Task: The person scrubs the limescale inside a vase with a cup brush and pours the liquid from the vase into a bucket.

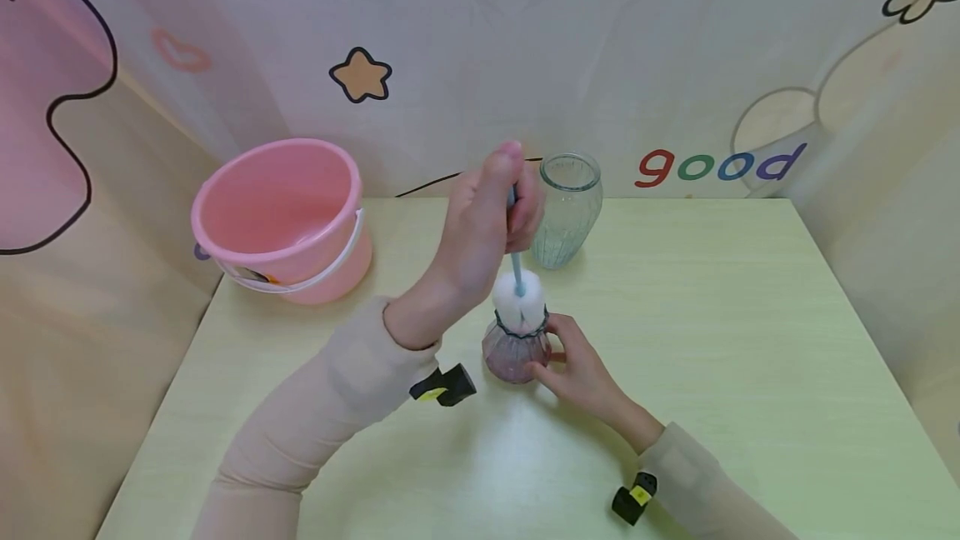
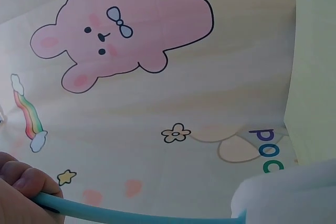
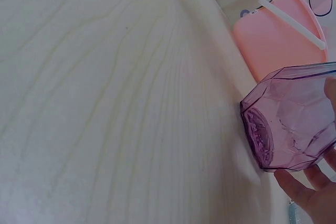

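Note:
In the head view my left hand (image 1: 483, 227) grips the light-blue handle (image 1: 517, 265) of a sponge brush, fist raised above the vase. The brush's fluffy white sponge head (image 1: 517, 302) sits at the mouth of a small purple glass vase (image 1: 513, 357), its lower end hidden inside the dark scalloped rim. My right hand (image 1: 581, 365) holds the vase from the right side, thumb near and fingers behind. The right wrist view shows the faceted purple vase (image 3: 294, 119) between the thumb and fingers of the right hand (image 3: 315, 198). In the left wrist view the blue handle (image 2: 131, 214) runs to the white sponge (image 2: 294, 198).
A pink bucket (image 1: 273, 261) with a white handle stands at the back left of the pale table (image 1: 712, 340). Just behind the left hand is a tall clear glass vase (image 1: 572, 215). A printed cloth (image 1: 450, 40) hangs behind the table.

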{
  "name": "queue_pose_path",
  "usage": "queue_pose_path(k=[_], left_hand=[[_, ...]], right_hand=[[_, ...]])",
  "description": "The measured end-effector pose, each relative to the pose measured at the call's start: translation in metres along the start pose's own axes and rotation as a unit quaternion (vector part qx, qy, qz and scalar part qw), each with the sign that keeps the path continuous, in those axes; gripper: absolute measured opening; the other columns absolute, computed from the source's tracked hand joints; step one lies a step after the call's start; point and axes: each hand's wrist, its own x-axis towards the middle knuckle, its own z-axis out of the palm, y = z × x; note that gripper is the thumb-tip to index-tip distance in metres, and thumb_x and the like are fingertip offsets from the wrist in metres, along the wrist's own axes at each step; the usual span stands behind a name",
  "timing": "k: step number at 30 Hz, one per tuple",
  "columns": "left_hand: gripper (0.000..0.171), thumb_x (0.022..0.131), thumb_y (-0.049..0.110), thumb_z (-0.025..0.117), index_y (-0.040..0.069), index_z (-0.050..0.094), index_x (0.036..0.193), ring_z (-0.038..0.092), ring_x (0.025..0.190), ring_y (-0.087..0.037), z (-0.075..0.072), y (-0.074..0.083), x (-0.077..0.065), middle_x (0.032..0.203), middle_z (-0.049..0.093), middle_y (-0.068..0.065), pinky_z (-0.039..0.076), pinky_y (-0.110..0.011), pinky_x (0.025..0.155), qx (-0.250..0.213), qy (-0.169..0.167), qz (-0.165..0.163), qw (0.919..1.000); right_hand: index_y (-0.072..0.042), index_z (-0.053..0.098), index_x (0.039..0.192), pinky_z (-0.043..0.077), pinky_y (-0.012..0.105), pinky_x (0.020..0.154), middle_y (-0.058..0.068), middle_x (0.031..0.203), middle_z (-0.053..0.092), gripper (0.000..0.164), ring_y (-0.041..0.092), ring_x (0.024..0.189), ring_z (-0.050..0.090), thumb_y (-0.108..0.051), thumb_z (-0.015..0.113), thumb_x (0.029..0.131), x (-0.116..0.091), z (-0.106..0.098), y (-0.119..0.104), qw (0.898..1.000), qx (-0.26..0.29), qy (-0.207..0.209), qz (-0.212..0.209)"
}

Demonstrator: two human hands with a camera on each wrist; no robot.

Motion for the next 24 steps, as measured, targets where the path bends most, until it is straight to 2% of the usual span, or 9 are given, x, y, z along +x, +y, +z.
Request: queue_pose_path(k=[5, 17, 24], left_hand=[[0.041, 0.093, 0.029, 0.03, 0.009, 0.031, 0.057, 0.02, 0.041, -0.018, 0.001, -0.002, 0.003, 0.048, 0.025, -0.002, 0.015, -0.03, 0.038, 0.006, -0.011, -0.021, 0.9997], [0.043, 0.092, 0.03, 0.032, 0.006, 0.03, 0.056, 0.018, 0.042, -0.021, 0.001, -0.005, 0.013, 0.048, 0.024, -0.006, 0.015, -0.03, 0.039, 0.011, -0.036, -0.065, 0.9971], [0.043, 0.091, 0.03, 0.032, 0.006, 0.029, 0.056, 0.018, 0.041, -0.02, 0.0, -0.011, 0.015, 0.047, 0.023, -0.005, 0.014, -0.03, 0.038, -0.001, -0.031, -0.065, 0.9974]], right_hand=[[-0.011, 0.037, 0.127, 0.051, 0.031, 0.073, 0.009, 0.124, 0.04, 0.062, 0.024, 0.112, 0.042, -0.006, 0.07, 0.075, 0.0, 0.0, 0.001, 1.0, 0.002, -0.003, -0.006], [-0.013, 0.037, 0.126, 0.05, 0.029, 0.073, 0.005, 0.123, 0.04, 0.061, 0.02, 0.112, 0.041, -0.005, 0.069, 0.075, 0.0, 0.0, 0.0, 1.0, 0.006, 0.001, 0.0], [-0.011, 0.037, 0.127, 0.051, 0.03, 0.073, 0.007, 0.123, 0.04, 0.061, 0.022, 0.112, 0.042, -0.005, 0.069, 0.075, -0.001, -0.001, -0.001, 1.0, 0.005, 0.0, -0.004]])
